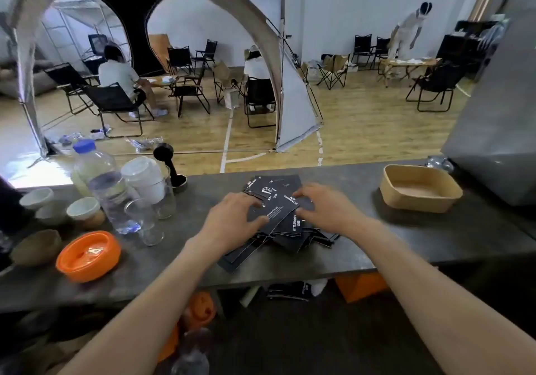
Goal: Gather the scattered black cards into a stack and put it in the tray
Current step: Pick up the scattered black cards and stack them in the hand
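Black cards (278, 218) are lying in a loose heap on the grey counter (406, 238), well apart from the tan tray (390, 197). Both arms are reaching forward, the left hand (232, 218) and right hand (324, 206) pressing flat, palms down with fingers spread, gripping nothing.

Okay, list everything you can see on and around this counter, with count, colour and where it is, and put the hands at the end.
black cards: a loose pile, count unclear, black with white print, counter centre
tray: one, tan, empty, counter right
orange lid: one, orange, counter front left
water bottle: one, clear with blue cap, counter left
paper cup: one, white, standing in a glass beside the bottle
empty glass: one, clear, in front of the bottle
small cups: about three, pale, far left
brown bowl: one, left edge
black tamper: one, behind the cups
counter: one, dark grey
folding chairs: several, black, on the floor beyond
left hand: on the pile's left side
right hand: on the pile's right side
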